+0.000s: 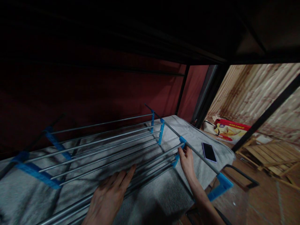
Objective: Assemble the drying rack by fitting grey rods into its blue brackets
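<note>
The left hand [110, 195] lies flat, fingers spread, on the rack's metal rods [98, 150]; the right hand [186, 161] grips a blue connector [182, 141].

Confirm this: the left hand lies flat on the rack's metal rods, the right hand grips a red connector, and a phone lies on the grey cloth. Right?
Not quite. In the head view the connector that the right hand grips is blue, not red. The left hand does lie flat on the rods, and the phone lies on the cloth.

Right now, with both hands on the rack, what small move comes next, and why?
Probably steady the rack before shifting it: the left hand lies flat on the front rods, while the right hand grips a blue joint. The phone lies on the grey cloth just beyond the end bar, so avoid swinging that way.
</note>
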`<state>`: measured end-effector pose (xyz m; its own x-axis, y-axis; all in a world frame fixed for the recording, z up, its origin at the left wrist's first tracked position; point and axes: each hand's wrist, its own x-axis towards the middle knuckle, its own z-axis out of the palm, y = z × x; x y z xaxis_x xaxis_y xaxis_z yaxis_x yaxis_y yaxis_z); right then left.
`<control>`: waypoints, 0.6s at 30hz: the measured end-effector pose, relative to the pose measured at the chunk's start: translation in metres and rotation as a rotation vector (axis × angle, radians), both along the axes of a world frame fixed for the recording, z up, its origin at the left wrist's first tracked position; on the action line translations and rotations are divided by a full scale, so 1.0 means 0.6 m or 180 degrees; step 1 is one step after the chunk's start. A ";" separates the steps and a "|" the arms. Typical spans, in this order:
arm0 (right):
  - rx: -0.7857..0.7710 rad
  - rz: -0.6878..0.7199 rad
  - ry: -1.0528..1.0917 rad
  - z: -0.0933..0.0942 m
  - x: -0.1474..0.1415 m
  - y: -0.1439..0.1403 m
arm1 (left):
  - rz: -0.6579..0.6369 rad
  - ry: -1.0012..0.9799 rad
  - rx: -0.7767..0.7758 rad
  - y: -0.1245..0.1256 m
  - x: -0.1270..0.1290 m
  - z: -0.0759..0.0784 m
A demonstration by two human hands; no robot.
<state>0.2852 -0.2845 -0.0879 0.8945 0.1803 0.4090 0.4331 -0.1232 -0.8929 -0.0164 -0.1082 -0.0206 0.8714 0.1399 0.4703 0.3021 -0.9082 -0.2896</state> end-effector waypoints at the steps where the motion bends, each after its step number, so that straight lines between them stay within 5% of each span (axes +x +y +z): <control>1: -0.0016 -0.0012 0.0001 0.000 0.000 0.000 | -0.0004 -0.0008 -0.0005 0.000 0.000 -0.001; 18: -0.0089 -0.0042 -0.0082 -0.002 0.000 -0.004 | 0.0052 0.0308 -0.0213 0.000 0.006 0.015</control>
